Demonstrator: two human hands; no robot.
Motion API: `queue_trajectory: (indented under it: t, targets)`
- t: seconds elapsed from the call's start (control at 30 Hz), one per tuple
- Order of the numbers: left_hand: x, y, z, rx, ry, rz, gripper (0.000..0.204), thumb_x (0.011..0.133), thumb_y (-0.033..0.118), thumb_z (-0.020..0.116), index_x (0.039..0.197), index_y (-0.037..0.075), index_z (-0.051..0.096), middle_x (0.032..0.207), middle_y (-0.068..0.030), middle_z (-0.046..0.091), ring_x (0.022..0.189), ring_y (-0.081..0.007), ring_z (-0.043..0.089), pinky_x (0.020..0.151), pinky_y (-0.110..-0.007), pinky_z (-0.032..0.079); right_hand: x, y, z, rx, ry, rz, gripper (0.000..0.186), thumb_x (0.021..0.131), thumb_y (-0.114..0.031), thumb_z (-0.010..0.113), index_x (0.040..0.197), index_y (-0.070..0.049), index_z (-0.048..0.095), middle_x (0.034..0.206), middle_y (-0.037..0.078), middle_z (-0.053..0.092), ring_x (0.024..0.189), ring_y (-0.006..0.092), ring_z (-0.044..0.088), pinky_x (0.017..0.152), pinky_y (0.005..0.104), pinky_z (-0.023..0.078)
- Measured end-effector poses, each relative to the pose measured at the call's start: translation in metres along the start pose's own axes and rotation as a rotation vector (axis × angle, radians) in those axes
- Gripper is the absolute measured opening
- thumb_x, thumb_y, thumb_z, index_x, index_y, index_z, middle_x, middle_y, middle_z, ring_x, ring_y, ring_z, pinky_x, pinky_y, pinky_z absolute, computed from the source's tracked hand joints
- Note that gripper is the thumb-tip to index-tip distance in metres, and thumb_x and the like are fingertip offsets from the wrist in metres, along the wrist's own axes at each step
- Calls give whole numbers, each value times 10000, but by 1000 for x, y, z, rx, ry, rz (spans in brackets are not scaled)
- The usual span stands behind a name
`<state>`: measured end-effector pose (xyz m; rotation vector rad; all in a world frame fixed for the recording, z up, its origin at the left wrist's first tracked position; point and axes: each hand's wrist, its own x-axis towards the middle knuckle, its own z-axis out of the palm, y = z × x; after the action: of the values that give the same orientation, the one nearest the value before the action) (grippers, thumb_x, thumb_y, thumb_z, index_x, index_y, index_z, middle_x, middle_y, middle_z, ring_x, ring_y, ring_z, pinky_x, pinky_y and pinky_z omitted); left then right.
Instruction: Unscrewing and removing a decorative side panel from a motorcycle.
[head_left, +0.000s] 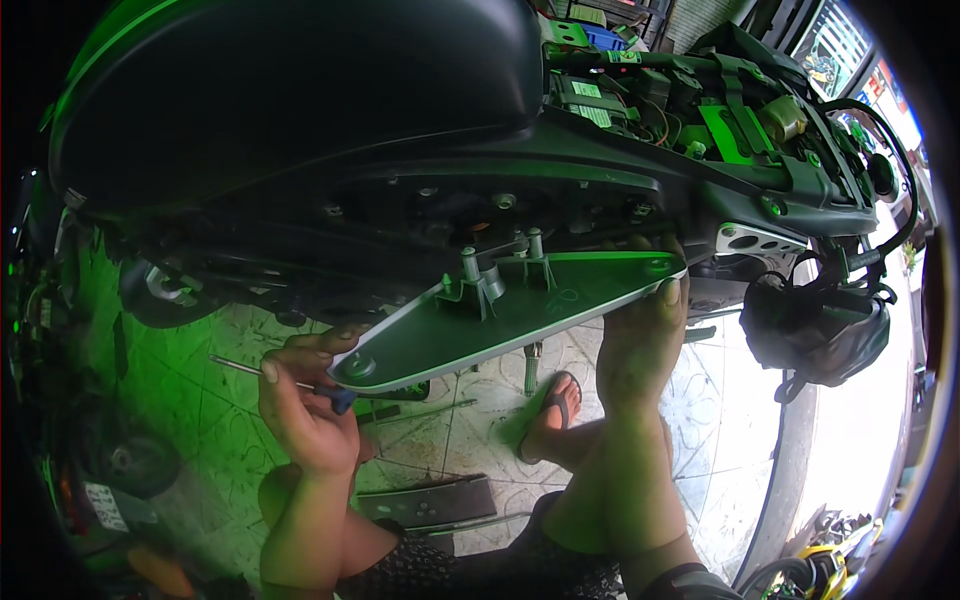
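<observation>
A dark triangular motorcycle side cover (480, 345) is held just in front of the motorcycle's lower side, its inner face turned up. Metal posts and brackets stand on that face. My right hand (640, 345) grips the cover's right end, thumb on the rim and the other fingers partly hidden behind it. At the left end, my left hand (315, 420) has its fingers around a screwdriver (341, 402) and against the cover's edge. The screwdriver's thin metal shaft points out to the left past my fingers.
The black tank (330, 90) fills the upper left. An exposed frame with battery and wiring (600, 100) lies at upper right, and a black bag (820, 325) hangs below it. On the tiled floor lie a flat dark plate (430, 502) and tools; my sandalled foot (562, 405) is beside them.
</observation>
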<state>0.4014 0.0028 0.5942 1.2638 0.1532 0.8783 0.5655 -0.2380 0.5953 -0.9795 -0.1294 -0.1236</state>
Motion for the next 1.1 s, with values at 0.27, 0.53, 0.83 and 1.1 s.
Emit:
queue_trajectory:
  t: [0.27, 0.53, 0.83, 1.1]
  targets:
    - [4, -1, 4, 24, 106, -68, 461, 1129, 404, 380, 982, 29, 604, 1026, -218, 721, 927, -281, 712, 885, -404, 557, -2, -4, 4, -82, 0, -2, 735, 1018, -371, 667, 1580, -58, 310, 1451, 176, 534, 1301, 325, 569, 1093, 496, 484]
    - [8, -10, -1, -80, 156, -185, 450, 1119, 422, 422, 977, 49, 630, 1014, -197, 733, 917, -224, 684, 913, -385, 522, -3, -8, 5, -99, -2, 6, 768, 989, -274, 724, 1576, -24, 297, 1450, 220, 525, 1290, 327, 572, 1095, 500, 485]
    - [7, -12, -2, -106, 158, -194, 447, 1124, 414, 404, 985, 55, 631, 1074, -177, 735, 1042, -256, 687, 980, -408, 512, -6, -8, 4, -115, 11, -21, 783, 982, -258, 727, 1582, -22, 282, 1448, 242, 532, 1262, 325, 593, 1090, 501, 489]
    - [11, -7, -2, -111, 74, -175, 440, 1123, 417, 417, 1030, 64, 664, 1129, -191, 737, 917, -213, 678, 942, -385, 523, -3, -9, -2, -182, 25, 2, 642, 1010, -286, 658, 1515, -23, 362, 1407, 235, 569, 1229, 317, 619, 1041, 480, 525]
